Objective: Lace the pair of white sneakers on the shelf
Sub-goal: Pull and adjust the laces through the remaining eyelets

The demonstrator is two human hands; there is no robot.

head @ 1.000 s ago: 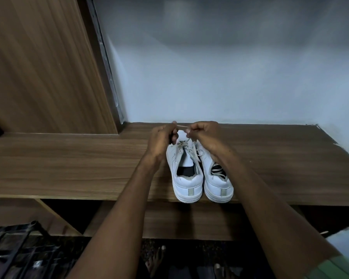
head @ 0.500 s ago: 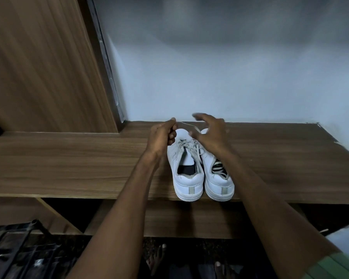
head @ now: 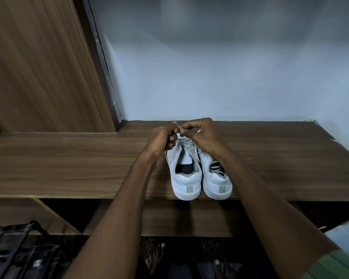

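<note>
Two white sneakers stand side by side on the wooden shelf [head: 69, 162], heels toward me at its front edge. The left sneaker [head: 184, 178] has a loose white lace [head: 186, 146] running over its tongue. The right sneaker [head: 217, 184] shows a striped insole. Both hands hover above the left sneaker's toe end. My left hand [head: 161, 140] and my right hand [head: 203, 133] meet fingertip to fingertip, each pinching the lace between thumb and fingers. The toes of both shoes are hidden behind my hands.
A pale wall rises behind the shelf, with a wooden panel [head: 38, 63] at the left. Below the shelf is a dark open compartment. A black metal rack [head: 14, 250] sits at the lower left, and my bare feet [head: 155, 256] stand on the floor.
Half a second ago my right hand was spread open over the shoes. It has closed back onto the lace beside my left hand, which stayed where it was.
</note>
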